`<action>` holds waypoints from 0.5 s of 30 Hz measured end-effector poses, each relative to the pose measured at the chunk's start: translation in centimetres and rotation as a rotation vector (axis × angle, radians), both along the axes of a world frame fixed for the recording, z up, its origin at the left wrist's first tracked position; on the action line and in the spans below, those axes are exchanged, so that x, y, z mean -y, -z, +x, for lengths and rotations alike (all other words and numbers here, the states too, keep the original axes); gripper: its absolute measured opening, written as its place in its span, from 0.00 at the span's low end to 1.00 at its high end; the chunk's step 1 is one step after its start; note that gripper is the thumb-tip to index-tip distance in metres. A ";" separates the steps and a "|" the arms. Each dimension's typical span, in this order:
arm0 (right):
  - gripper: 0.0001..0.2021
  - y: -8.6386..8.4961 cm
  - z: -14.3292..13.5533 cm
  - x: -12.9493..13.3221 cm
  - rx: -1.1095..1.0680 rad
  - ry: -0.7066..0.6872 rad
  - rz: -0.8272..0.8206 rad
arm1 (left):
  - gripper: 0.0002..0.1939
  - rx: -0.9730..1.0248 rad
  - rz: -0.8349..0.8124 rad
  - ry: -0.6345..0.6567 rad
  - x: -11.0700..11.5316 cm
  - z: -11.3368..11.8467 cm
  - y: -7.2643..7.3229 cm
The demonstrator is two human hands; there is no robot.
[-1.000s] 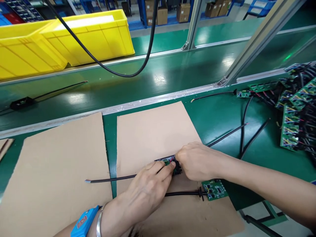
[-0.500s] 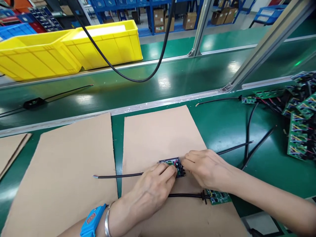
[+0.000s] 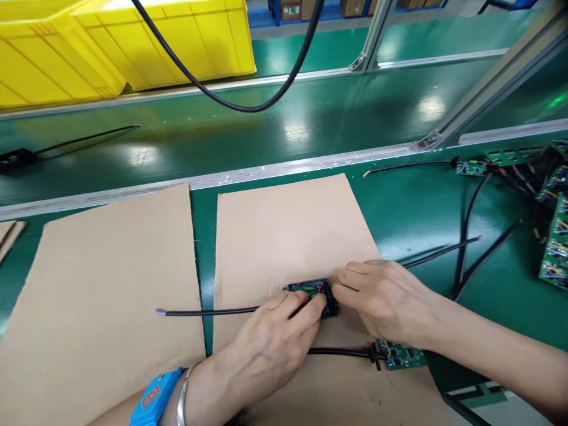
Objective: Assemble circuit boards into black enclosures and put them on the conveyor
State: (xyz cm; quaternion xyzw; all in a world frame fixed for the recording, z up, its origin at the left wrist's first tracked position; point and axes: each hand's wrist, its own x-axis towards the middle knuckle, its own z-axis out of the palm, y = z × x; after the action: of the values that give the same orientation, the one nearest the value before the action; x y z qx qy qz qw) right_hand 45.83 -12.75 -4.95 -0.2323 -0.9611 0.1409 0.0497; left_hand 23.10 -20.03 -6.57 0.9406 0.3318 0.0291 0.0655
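Open black case (image 3: pixel 331 305), green circuit board (image 3: pixel 310 290) inside, flat, partly under left hand (image 3: pixel 279 331), beside right hand (image 3: pixel 377 296); black cable (image 3: pixel 213 312) left of hands.

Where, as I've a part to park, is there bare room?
Bare: the left cardboard, beyond the cable end; the right cardboard, between its far edge and the black housing. Crowded: around the left hand, the right hand and the piled circuit boards.

The left hand (image 3: pixel 279 337) and right hand (image 3: pixel 386 305) are ungloved, with forearms (image 3: pixel 483 337) uncovered too, and the left wrist wears a shiny silver bangle (image 3: pixel 181 402) next to a chunky bright-blue wristband (image 3: pixel 163 391) bearing a small rectangular, reddish label (image 3: pixel 151 397) with a pale edge.
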 end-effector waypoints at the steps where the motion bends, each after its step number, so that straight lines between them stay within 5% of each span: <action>1: 0.11 -0.1 0.0 -0.2 0.003 -0.022 0.018 | 0.21 0.015 0.019 0.000 0.0 0.0 -0.1; 8: 0.11 0.2 0.4 0.2 -0.058 -0.102 0.150 | 0.20 0.095 0.059 0.001 -0.5 0.1 -0.3; 15: 0.12 0.7 0.6 -0.2 -0.015 -0.103 0.088 | 0.18 0.088 0.057 0.015 -0.5 0.0 -0.3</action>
State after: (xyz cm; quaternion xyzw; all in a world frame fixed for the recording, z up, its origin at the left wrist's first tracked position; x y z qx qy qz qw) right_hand 46.39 -12.51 -5.69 -0.1791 -0.9767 0.1024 0.0599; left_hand 23.11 -19.51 -6.26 0.9423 0.3206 0.0794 0.0537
